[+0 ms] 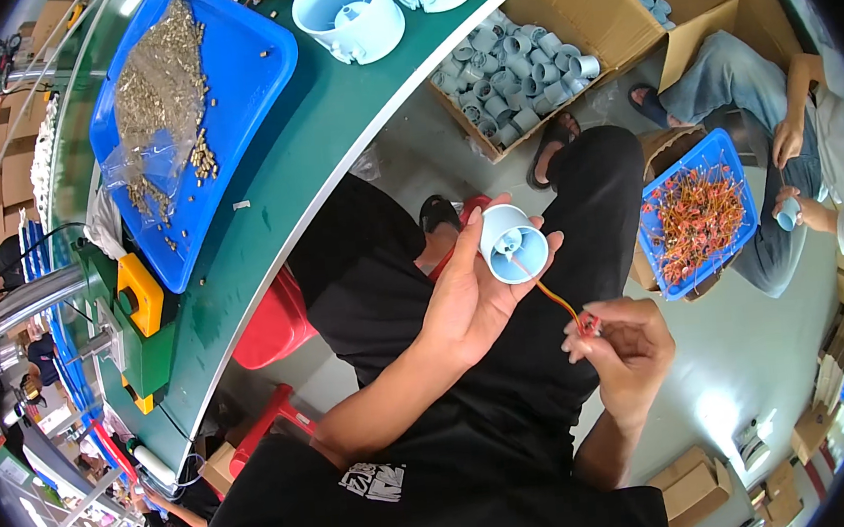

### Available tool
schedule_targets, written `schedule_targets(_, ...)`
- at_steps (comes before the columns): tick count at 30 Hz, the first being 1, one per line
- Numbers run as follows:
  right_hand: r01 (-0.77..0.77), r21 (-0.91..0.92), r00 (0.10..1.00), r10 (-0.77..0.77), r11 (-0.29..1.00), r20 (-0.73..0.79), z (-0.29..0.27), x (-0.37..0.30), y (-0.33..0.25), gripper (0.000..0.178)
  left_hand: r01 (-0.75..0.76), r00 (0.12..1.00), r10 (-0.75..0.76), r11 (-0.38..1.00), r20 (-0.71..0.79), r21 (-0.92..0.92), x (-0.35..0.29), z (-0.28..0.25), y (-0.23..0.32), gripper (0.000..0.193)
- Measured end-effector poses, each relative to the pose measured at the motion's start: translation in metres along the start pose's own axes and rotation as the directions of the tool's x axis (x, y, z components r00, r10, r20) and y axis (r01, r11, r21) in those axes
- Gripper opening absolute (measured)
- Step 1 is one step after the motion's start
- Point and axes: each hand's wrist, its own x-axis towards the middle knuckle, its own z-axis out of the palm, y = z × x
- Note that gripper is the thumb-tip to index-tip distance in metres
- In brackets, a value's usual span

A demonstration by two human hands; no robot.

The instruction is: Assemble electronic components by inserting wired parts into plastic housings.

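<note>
My left hand [471, 304] is closed round a light blue plastic cup-shaped housing [495, 229], its open mouth tilted toward me. Inside the housing a small round post stands in the middle. A thin red, yellow and brown wire [553, 297] runs out of it toward my right hand [630, 351]. Between that hand's thumb and fingertips is a small red connector end [588, 325] of the wire. Both hands are above my lap, apart from each other, joined only by the wire.
A green workbench [265, 192] at left carries a blue tray [238, 109] of small brass pieces and larger light blue housings [348, 14]. A cardboard box [561, 20] of blue fittings stands ahead. At right are a blue tray [732, 246] of wired parts and a seated person [758, 84] holding a blue cup.
</note>
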Motion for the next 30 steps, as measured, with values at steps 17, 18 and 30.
schedule_targets(17,-0.038,-0.164,0.999,0.043,0.986,0.028,0.005,0.009,0.004,0.027,-0.249,0.969,0.239,0.935,0.071,0.252,-0.006,0.008,0.004,0.052)
schedule_targets(18,-0.037,-0.135,0.998,0.043,0.99,0.044,0.004,0.009,0.003,0.03,-0.257,0.966,0.243,0.928,0.084,0.269,-0.005,0.008,0.004,0.052)
schedule_targets(30,-0.019,-0.141,1.0,0.021,0.99,0.014,0.014,0.012,0.002,0.035,-0.257,0.966,0.246,0.906,0.074,0.337,-0.006,0.006,0.003,0.052)
